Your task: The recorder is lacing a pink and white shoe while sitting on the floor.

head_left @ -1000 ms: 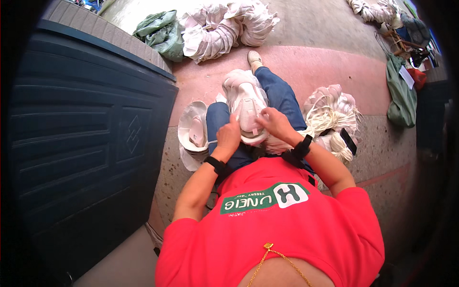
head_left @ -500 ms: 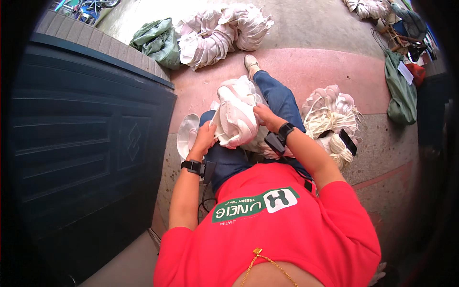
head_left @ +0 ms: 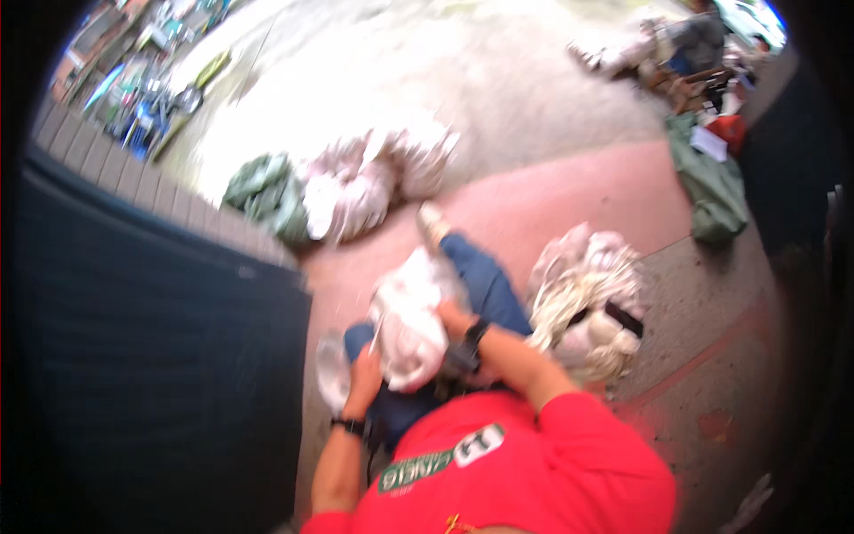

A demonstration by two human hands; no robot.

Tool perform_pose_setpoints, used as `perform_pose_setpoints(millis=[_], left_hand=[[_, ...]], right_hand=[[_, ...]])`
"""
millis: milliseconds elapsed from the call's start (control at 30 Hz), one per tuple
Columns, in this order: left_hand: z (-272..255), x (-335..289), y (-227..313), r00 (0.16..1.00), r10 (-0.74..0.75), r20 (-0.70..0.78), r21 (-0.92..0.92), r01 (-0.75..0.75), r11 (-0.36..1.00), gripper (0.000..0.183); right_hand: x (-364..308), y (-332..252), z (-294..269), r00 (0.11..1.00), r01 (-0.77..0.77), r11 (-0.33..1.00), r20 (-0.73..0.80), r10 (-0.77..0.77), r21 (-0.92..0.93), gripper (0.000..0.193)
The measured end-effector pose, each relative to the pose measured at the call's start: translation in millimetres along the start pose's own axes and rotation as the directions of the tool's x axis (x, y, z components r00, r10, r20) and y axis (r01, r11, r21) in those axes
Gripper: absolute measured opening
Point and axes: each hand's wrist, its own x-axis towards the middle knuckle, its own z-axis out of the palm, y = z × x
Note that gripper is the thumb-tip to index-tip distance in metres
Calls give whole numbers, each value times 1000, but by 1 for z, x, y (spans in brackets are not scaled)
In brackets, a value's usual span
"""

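Pale pink shoe upper (head_left: 409, 334) held over the lap between two hands

Taking the shoe upper as the centre of the dial, the left hand (head_left: 363, 381) touches its edge at about 8 o'clock; motion blur hides the fingertips, so I cannot tell whether that grip is pinching or just resting. The right hand (head_left: 455, 320) is at 3 o'clock, its grip closed on the side of the piece, finger detail smeared. Each wrist carries a black band.

The shoe upper lies above the legs in blue jeans (head_left: 487, 283), with a beige shoe (head_left: 432, 224) at 12 o'clock. A pale, rounded piece (head_left: 333, 369) is just beside the left knee at 8 o'clock. At 3 o'clock, near the right leg, a pinkish bundle (head_left: 565, 254) lies under cream cords (head_left: 569, 307), with a dark, flat object (head_left: 624, 319) on it.

Farther off, pale pink coiled bundles (head_left: 356, 191) lie toward 11 o'clock, touching a green sack (head_left: 267, 196); another green bag (head_left: 712, 191) sits at 2 o'clock. A dark blue panel (head_left: 169, 356) fills 9 o'clock.
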Motion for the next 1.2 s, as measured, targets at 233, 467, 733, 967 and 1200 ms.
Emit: perform_pose_setpoints(millis=[233, 467, 733, 967, 1200], left_hand=[[-2, -45, 20, 987, -86, -139, 200, 113, 973, 24], [17, 24, 35, 989, -48, -140, 323, 92, 942, 23], [34, 35, 47, 992, -116, -59, 440, 130, 889, 24], [37, 31, 54, 994, -91, 63, 430, 55, 901, 27], [34, 25, 55, 990, -62, 129, 448, -3, 894, 30]], right_hand=[[-2, -28, -32, 700, -470, -250, 530, 479, 847, 43], [-4, 5, -8, 675, -320, -411, 510, 533, 854, 38], [-17, 1, -58, 688, -551, 350, 174, 705, 758, 39], [-54, -72, -97, 956, -274, 960, 118, 267, 49, 33], [-58, -60, -73, 986, -98, 995, -132, 101, 24, 21]])
